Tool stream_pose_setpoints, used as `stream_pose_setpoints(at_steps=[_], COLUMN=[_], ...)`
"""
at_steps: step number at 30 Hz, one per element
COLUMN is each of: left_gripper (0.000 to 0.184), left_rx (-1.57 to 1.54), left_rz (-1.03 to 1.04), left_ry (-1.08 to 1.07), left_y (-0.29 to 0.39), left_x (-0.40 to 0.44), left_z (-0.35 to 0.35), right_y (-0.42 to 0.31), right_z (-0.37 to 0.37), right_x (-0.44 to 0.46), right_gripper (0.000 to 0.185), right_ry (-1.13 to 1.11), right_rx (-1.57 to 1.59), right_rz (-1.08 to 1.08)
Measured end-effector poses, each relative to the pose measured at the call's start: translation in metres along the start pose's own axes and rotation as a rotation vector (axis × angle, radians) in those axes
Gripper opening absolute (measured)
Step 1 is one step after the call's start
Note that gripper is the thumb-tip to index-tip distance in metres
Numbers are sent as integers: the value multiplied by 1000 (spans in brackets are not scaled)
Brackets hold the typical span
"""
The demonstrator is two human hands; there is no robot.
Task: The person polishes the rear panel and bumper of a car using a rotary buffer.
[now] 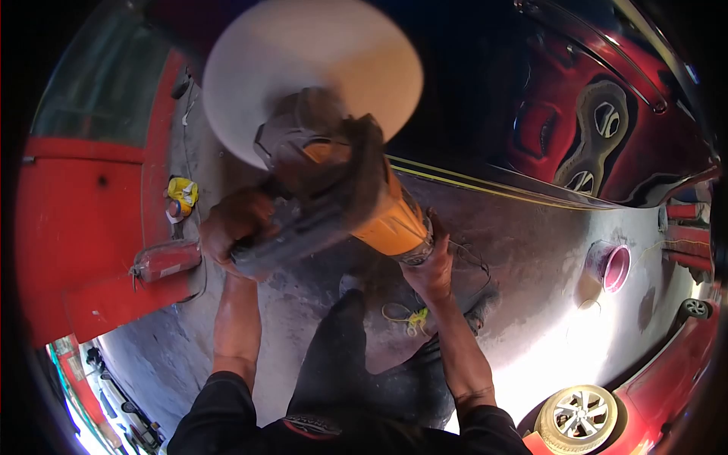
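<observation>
My left hand (236,227) is clamped on the dark handle of an orange-and-black plastic power tool (393,226); my right hand (431,264) wraps round its rear end. The tool's round off-white pad (312,61) is by the glossy dark-red car panel (485,114), above its yellow-striped lower edge; I cannot tell whether they touch. A pink-rimmed round bucket (600,264) sits on the grey concrete floor (523,265) near that edge's right end.

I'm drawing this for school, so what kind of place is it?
Probably a car workshop: there's what looks like a polisher with a round white pad, a shiny car body beside it, and a red car nearby.
</observation>
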State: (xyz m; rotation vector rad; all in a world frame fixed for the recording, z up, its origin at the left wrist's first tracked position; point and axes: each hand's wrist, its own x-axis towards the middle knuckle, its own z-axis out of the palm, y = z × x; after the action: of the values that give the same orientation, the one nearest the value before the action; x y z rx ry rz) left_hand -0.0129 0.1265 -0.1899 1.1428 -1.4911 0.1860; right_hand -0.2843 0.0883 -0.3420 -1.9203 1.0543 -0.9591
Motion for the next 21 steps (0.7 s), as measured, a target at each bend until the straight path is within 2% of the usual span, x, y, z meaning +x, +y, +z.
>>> stream_pose_setpoints(at_steps=[2, 4, 6, 8, 10, 12, 15, 17, 21], left_gripper=[18, 19, 20, 20, 21, 24, 28, 27, 24], left_rx=[-61, -122, -169, -212, -221, -224, -185, -161, -147], left_rz=[42, 96, 161, 228, 202, 106, -23, -41, -216], left_ry=[-21, -29, -11, 18, 52, 104, 179, 246, 343], left_y=[3, 10, 22, 32, 38, 41, 36, 26, 7], left_x=[8, 15, 16, 18, 20, 23, 24, 33, 41], left_z=[24, 48, 73, 95, 111, 110, 89, 67, 12], right_y=[11, 63, 106, 134, 95, 31, 9, -18, -62], right_z=[-12, 0, -11, -42, -61, -82, -88, -84, -61], right_x=[-12, -52, -100, -132, -106, -62, -48, -28, 9], right_gripper=[96, 95, 95, 94, 92, 92, 95, 99, 106], right_ry=[63, 198, 221, 185, 224, 255, 234, 193, 79], right_rx=[13, 567, 933, 521, -79, -213, -218, -264, -245], right_rz=[15, 299, 668, 592, 142, 88, 204, 139, 99])
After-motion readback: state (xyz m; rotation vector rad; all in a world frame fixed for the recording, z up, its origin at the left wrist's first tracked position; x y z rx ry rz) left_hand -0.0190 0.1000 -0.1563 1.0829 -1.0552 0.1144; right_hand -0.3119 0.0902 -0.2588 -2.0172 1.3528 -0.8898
